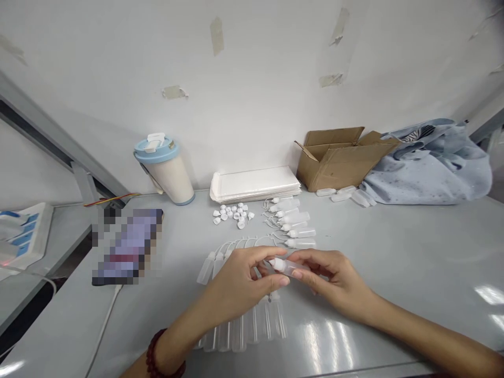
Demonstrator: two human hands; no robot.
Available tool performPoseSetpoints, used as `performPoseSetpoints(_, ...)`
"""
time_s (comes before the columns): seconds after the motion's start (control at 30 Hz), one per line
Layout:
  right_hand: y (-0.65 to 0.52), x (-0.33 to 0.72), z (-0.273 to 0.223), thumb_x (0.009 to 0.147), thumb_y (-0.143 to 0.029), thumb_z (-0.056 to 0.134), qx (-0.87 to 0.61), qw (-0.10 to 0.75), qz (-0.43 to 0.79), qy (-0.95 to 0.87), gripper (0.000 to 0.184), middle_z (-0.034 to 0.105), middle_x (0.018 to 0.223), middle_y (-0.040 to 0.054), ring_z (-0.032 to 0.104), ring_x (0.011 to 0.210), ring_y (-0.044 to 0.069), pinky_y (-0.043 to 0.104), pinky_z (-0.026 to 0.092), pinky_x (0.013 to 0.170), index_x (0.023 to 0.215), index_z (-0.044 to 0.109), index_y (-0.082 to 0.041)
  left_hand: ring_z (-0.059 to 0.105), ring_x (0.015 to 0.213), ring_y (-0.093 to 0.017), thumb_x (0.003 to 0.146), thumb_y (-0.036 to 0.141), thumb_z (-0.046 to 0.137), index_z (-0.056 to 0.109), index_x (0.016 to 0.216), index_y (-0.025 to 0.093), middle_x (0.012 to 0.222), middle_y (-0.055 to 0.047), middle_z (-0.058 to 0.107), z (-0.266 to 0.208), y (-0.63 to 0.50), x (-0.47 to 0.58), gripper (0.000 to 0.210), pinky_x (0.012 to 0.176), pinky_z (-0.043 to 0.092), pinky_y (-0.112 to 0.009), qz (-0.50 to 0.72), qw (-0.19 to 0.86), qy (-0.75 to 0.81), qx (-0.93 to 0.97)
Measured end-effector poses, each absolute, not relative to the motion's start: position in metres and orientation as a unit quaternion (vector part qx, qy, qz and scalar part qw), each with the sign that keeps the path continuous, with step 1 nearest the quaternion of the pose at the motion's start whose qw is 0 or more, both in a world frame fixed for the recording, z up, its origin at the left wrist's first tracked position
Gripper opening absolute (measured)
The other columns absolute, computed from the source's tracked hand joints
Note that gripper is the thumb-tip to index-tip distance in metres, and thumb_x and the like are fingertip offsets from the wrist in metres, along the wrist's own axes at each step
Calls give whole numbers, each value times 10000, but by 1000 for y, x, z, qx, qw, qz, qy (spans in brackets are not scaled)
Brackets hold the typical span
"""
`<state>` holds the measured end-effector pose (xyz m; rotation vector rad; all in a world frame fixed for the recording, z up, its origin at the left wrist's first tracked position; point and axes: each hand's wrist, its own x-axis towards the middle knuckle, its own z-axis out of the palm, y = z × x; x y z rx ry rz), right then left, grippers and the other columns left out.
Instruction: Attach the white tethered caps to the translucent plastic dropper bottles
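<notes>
My right hand (333, 273) pinches the clear body of a small dropper bottle (293, 268) between thumb and fingers, the bottle lying sideways with its white nozzle cap pointing left. Around that cap, my left hand (252, 273) has thumb and index finger apart; whether its hidden fingers touch the cap cannot be told. Below and behind the left hand lie rows of capped dropper bottles (238, 333), partly covered by it. Further up, another column of dropper bottles (301, 243) lies with thin white cap straps toward the left. Loose white caps (236, 215) are heaped beyond my left hand.
At the back stand a cream tumbler (173, 176) with a blue lid, a flat white stack (255, 184) and an open cardboard box (338, 165). Several uncapped bottles (342, 194) lie before the box, beside blue fabric (433, 168). A phone (129, 244) and power strip (29, 236) are left.
</notes>
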<state>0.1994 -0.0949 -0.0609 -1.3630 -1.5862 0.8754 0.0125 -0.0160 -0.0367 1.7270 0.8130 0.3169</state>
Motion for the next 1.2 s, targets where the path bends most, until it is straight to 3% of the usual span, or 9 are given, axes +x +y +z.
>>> performPoseSetpoints(0.1,-96,200,-61,869,-353,576,-548,428,321,-643,245,621,624,13,505,493,99,205,415,447,933,688,-144,609,633,-127,792,463,635,611,1142,237,921,-26,666,-38,-18,14,418,581,489,-242,137,578,363,718)
performPoseSetpoints(0.27,-97,201,-62,867,-358,571,-552,432,339,-627,239,602,577,-12,481,372,73,190,393,374,929,659,-145,560,512,-97,892,467,480,615,796,157,698,-8,639,-37,-21,16,352,460,392,-189,138,565,364,727)
performPoseSetpoints(0.4,-96,202,-64,847,-354,605,-551,434,353,-619,225,631,626,5,493,414,79,194,420,395,923,660,-150,565,520,-110,896,378,501,612,876,172,588,28,588,-37,-22,16,234,469,381,-193,140,533,355,755)
performPoseSetpoints(0.5,-95,203,-66,828,-353,632,-546,436,379,-607,224,653,723,29,478,460,72,185,418,399,916,666,-150,595,587,-126,896,314,506,614,930,183,635,20,614,-39,-21,15,173,536,415,-214,152,494,340,786)
performPoseSetpoints(0.63,-93,205,-63,822,-365,641,-527,430,461,-570,232,573,581,-23,401,425,54,163,365,377,901,662,-148,603,640,-130,899,248,498,621,936,189,715,11,626,-41,-21,14,141,636,439,-242,172,451,307,820)
performPoseSetpoints(0.8,-89,210,-59,799,-446,642,-481,412,609,-478,332,637,630,14,326,347,15,154,261,325,852,629,-119,602,681,-150,912,261,481,622,969,215,737,8,639,-38,-23,11,158,674,439,-264,160,436,292,836)
performPoseSetpoints(0.93,-87,212,-61,780,-459,654,-438,407,673,-434,332,579,528,-37,244,288,2,152,203,293,810,592,-134,594,685,-140,900,246,509,623,974,213,748,11,643,-35,-24,12,140,655,437,-245,169,444,280,835)
performPoseSetpoints(1.03,-90,211,-64,783,-447,658,-459,430,613,-478,320,562,538,-45,326,328,27,156,285,321,871,596,-146,592,693,-135,877,218,530,626,948,196,788,-1,652,-34,-25,14,121,634,439,-232,197,447,283,826)
performPoseSetpoints(1.2,-95,209,-63,862,-322,604,-536,423,257,-684,211,664,755,44,593,612,137,244,485,534,994,642,-162,585,649,-133,868,267,545,635,902,195,704,11,637,-34,-24,14,120,614,445,-236,198,503,330,774)
